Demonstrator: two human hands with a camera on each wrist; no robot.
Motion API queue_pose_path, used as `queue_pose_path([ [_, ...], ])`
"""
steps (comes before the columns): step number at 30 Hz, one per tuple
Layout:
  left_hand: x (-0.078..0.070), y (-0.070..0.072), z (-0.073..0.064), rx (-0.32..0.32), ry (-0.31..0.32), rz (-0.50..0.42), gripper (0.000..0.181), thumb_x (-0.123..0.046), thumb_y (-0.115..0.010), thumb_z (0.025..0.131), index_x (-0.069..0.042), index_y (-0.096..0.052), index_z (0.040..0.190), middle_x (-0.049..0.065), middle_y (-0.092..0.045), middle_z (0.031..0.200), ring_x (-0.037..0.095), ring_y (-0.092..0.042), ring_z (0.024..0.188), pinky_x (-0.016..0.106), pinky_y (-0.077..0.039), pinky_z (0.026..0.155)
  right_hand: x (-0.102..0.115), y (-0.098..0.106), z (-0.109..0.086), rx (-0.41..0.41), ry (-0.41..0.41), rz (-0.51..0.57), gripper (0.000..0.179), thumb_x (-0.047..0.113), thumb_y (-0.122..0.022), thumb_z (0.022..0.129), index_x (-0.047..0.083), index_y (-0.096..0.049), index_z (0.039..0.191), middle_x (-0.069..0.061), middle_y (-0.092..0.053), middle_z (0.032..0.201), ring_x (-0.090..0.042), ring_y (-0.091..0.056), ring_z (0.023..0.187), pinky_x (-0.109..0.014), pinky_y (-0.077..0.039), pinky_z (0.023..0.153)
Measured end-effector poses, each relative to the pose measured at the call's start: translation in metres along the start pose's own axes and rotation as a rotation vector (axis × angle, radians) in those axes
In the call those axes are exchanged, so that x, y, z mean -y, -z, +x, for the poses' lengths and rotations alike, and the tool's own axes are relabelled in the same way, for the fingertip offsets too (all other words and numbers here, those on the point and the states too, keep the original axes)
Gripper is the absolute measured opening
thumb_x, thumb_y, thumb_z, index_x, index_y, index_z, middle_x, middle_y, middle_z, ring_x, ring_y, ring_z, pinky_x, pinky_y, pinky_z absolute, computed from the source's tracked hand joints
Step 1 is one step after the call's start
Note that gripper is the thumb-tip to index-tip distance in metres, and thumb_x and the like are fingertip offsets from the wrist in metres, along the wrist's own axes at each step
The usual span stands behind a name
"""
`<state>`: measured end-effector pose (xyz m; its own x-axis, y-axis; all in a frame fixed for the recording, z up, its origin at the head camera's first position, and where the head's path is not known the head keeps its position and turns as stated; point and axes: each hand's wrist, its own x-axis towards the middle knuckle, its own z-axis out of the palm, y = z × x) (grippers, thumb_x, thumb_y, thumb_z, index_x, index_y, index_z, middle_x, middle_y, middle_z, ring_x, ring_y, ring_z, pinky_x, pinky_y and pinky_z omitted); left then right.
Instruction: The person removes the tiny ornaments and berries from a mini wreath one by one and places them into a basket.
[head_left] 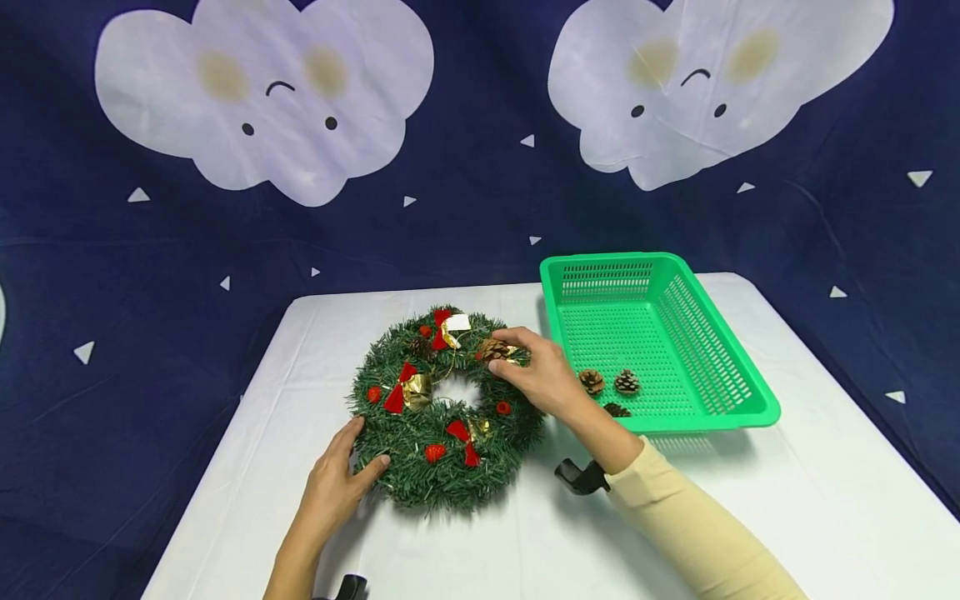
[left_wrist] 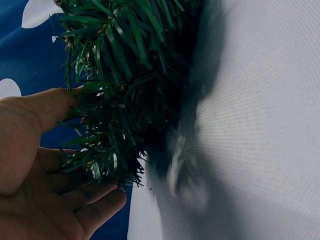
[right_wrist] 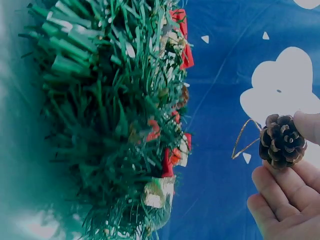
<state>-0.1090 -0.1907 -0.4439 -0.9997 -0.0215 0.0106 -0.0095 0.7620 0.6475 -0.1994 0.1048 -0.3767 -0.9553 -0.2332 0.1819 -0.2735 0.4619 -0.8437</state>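
Observation:
A green wreath (head_left: 435,417) with red bows, red berries and gold ornaments lies on the white table. My right hand (head_left: 542,372) pinches a pinecone (head_left: 493,350) over the wreath's upper right side. In the right wrist view a gold string loop (right_wrist: 241,142) hangs from the held pinecone (right_wrist: 283,142), apart from the greenery. My left hand (head_left: 335,479) holds the wreath's lower left edge between thumb and fingers. In the left wrist view the sprigs (left_wrist: 115,100) hide some of its fingertips.
A green plastic basket (head_left: 712,333) stands at the right, behind my right forearm. Several pinecones (head_left: 627,382) lie inside near its front left corner. Behind the table hangs a dark blue cloth (head_left: 480,208) with cloud prints. Black wrist mounts (head_left: 581,477) sit at both wrists.

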Motion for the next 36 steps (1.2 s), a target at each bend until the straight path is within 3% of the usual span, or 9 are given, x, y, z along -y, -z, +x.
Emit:
queue_pose_path([
  [27,0.0,0.001,0.0,0.006,0.008,-0.011,0.076,-0.031,-0.064,0.089,-0.005,-0.026,0.149,0.017,-0.026,0.155,0.043,-0.03,0.138,0.061,-0.03,0.108,-0.026,0.034,-0.007,-0.072,-0.101,-0.021,0.049,0.034,-0.068,0.086,0.02,-0.054,0.131,-0.01,-0.055,0.135,-0.03,-0.046,0.131,-0.055,-0.037,0.107],
  [36,0.0,0.0,0.0,0.009,0.01,-0.014,0.076,-0.031,-0.064,0.089,-0.006,-0.026,0.149,0.017,-0.026,0.155,0.043,-0.03,0.138,0.062,-0.03,0.108,-0.036,0.045,-0.011,-0.111,-0.09,-0.054,0.05,0.033,-0.068,0.086,0.016,-0.054,0.131,-0.01,-0.059,0.131,-0.031,-0.048,0.128,-0.055,-0.034,0.108],
])
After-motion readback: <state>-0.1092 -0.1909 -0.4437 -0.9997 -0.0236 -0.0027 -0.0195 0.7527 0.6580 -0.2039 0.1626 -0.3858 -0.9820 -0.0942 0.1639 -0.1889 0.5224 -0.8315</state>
